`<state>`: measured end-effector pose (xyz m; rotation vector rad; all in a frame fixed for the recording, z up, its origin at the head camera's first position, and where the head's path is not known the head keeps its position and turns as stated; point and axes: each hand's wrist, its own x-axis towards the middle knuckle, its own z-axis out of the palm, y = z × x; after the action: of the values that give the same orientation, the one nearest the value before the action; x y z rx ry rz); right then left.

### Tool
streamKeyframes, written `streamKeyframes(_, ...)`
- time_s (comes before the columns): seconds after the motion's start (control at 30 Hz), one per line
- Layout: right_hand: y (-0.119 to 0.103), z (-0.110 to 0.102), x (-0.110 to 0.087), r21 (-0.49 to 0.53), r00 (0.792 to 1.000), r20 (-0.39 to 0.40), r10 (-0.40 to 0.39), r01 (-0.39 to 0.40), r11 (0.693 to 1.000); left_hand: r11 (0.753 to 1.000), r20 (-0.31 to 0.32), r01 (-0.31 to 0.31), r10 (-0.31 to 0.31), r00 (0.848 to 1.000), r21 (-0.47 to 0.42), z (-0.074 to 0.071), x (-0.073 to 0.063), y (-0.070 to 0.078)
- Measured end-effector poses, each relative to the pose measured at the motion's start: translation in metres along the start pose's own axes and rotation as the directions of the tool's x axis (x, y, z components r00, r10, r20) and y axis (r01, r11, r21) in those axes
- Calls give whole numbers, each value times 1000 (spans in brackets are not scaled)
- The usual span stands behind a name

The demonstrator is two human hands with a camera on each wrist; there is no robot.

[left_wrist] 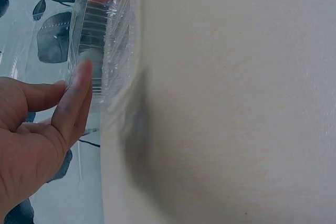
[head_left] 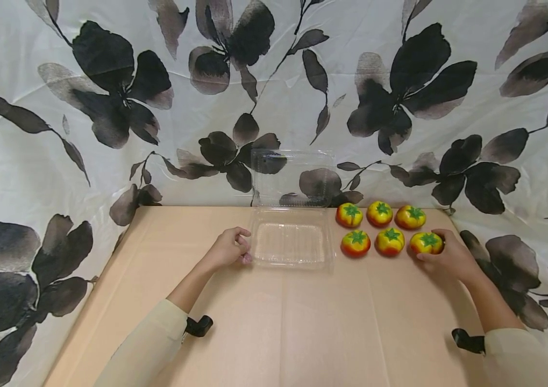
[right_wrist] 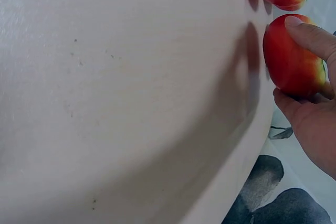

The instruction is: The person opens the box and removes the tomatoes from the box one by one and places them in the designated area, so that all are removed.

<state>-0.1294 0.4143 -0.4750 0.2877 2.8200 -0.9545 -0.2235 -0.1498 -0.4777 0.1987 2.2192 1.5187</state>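
My left hand (head_left: pixel 227 248) pinches the left edge of a clear plastic clamshell container (head_left: pixel 293 263) between thumb and fingers; the left wrist view shows the fingertips on its rim (left_wrist: pixel 79 40). The container's lid (head_left: pixel 293 177) stands raised at the back, and its tray holds nothing visible. My right hand (head_left: pixel 455 258) grips a red and yellow tomato (head_left: pixel 424 243) with a green star-shaped top, at the right end of the front row. In the right wrist view, thumb and fingers go round this tomato (right_wrist: pixel 291 59), which sits low at the table surface.
Several similar tomatoes (head_left: pixel 390 242) stand in two short rows to the right of the container. The light wooden table (head_left: pixel 278 322) ends at the back against a white cloth (head_left: pixel 303 107) with dark flowers.
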Motion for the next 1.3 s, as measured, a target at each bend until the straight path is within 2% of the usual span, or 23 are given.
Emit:
streamKeyframes(0.17, 6, 3, 2, 10, 997, 51, 55, -56, 998, 1000, 2, -1, 1, 1000, 7, 1, 0, -1)
streamKeyframes(0.37, 10, 7, 4, 7, 998, 50, 47, -47, 999, 1000, 2, -5, 5, 1000, 1, 1, 0, -2)
streamKeyframes(0.6, 10, 8, 5, 21, 995, 63, 76, -78, 997, 1000, 2, -17, 17, 1000, -5, 1, 1, -3)
streamKeyframes(0.9, 10, 11, 6, 74, 994, 73, 79, -84, 994, 1000, 1, -23, 23, 1000, 10, 0, -1, -1)
streamKeyframes(1.3, 10, 13, 9, 102, 994, 72, 77, -84, 991, 1000, 8, -7, 7, 1000, -22, -1, 1, -4)
